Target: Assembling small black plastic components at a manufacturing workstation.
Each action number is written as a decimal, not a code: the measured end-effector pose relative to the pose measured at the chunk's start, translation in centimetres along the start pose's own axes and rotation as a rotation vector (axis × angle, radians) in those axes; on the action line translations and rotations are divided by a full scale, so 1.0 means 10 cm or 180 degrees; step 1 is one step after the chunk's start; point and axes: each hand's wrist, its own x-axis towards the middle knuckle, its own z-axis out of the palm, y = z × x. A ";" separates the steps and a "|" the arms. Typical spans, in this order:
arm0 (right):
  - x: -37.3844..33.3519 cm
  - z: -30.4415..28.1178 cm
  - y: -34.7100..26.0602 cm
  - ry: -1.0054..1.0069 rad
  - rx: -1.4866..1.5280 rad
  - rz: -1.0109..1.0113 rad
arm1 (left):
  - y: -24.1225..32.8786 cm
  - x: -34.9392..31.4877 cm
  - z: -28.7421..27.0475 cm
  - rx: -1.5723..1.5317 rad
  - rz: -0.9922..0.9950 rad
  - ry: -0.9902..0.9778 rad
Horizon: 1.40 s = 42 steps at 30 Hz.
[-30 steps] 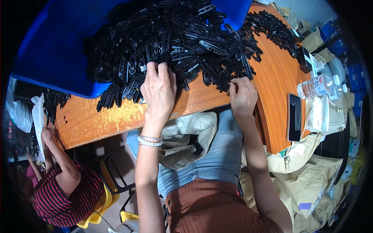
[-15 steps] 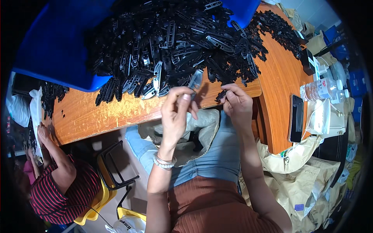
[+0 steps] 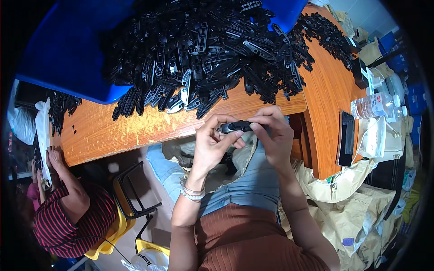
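Observation:
Between my two hands, just past the table's front edge, is a long black plastic part. My left hand pinches its left end between thumb and fingers. My right hand is closed at the other end, thumb and fingertips pressed against a small black piece there; where one piece stops and the other starts I cannot tell. Beyond my hands a big heap of similar long black plastic parts lies on the wooden table. Small black pieces are spread farther right.
A blue bin tips toward the heap. On the right are a phone, a plastic bottle and brown paper bags. An open sack rests on my lap. Another person sits at left beside a chair.
My hands have come together; the long part in my left hand has turned from upright to level and now meets the small piece in my right hand.

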 end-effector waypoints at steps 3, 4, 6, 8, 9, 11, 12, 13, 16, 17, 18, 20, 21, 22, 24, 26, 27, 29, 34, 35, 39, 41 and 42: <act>-0.02 -0.01 -0.03 0.0044 -0.0455 -0.0068 | 0.00 -0.02 0.00 -0.0036 -0.0040 -0.0005; -0.02 -0.01 -0.04 0.0040 -0.0455 -0.0069 | -0.01 -0.02 0.01 -0.0037 -0.0039 -0.0001; -0.02 -0.01 -0.05 0.0089 -0.1127 -0.0502 | -0.02 -0.02 0.01 -0.0107 -0.0029 0.0082; -0.05 -0.03 -0.01 0.0061 -0.1207 -0.0577 | -0.02 -0.03 0.01 -0.0043 -0.0084 0.0090; -0.05 -0.03 0.00 0.0032 -0.1286 -0.0648 | -0.03 -0.03 0.02 0.0022 -0.0143 0.0098; -0.05 0.01 -0.05 0.0052 -0.0818 -0.0392 | 0.00 -0.03 0.01 0.0173 -0.0280 0.0181; -0.05 0.02 -0.09 0.0074 -0.0354 -0.0139 | 0.02 -0.04 0.01 0.0322 -0.0413 0.0260; -0.09 -0.01 -0.05 0.0076 -0.0358 -0.0140 | 0.01 -0.04 0.00 0.0320 -0.0411 0.0256; -0.21 -0.08 0.10 -0.0637 0.0197 0.1028 | -0.02 -0.07 0.00 0.0589 -0.0221 0.0182; -0.23 -0.07 0.12 -0.0631 0.0194 0.1029 | -0.03 -0.09 0.01 0.0589 -0.0222 0.0175; -0.26 -0.05 0.12 -0.0612 0.0236 0.0929 | -0.03 -0.11 0.01 0.0454 -0.0279 0.0214; -0.28 -0.06 0.11 -0.0587 0.0279 0.0833 | -0.05 -0.16 -0.02 0.0209 -0.0379 0.0149; -0.28 -0.08 0.12 -0.0758 0.0430 0.0979 | -0.07 -0.19 -0.05 0.0210 -0.0381 0.0142; -0.29 -0.11 0.13 -0.0929 0.0583 0.1125 | -0.07 -0.23 -0.09 0.0275 -0.0474 -0.0028; -0.24 -0.18 0.22 -0.0583 0.0030 0.0451 | -0.05 -0.29 -0.23 0.0718 -0.0667 -0.0486; -0.14 -0.24 0.29 0.0339 -0.1318 -0.0182 | -0.01 -0.30 -0.39 0.1981 -0.0091 -0.1066; -0.07 -0.26 0.33 0.0343 -0.1310 -0.0184 | 0.01 -0.27 -0.43 0.2452 0.0414 -0.1312; 0.06 -0.29 0.39 0.0951 -0.2732 -0.0525 | 0.10 -0.24 -0.49 0.2275 0.0148 -0.0779; 0.09 -0.27 0.44 0.0970 -0.3098 -0.0300 | 0.36 0.22 -0.41 0.3211 0.0689 0.1985; 0.08 -0.25 0.44 0.0968 -0.3093 -0.0190 | 0.31 0.31 -0.51 0.3702 0.1049 0.2112; 0.05 -0.27 0.49 0.1181 -0.2982 -0.0209 | 0.28 0.47 -0.62 0.3945 0.0707 0.1957; 0.03 -0.28 0.54 0.1434 -0.2461 -0.0002 | 0.28 0.49 -0.62 0.3786 0.0613 0.1980; 0.03 -0.30 0.56 0.1444 -0.2482 0.0010 | 0.26 0.50 -0.60 0.3801 0.0789 0.2094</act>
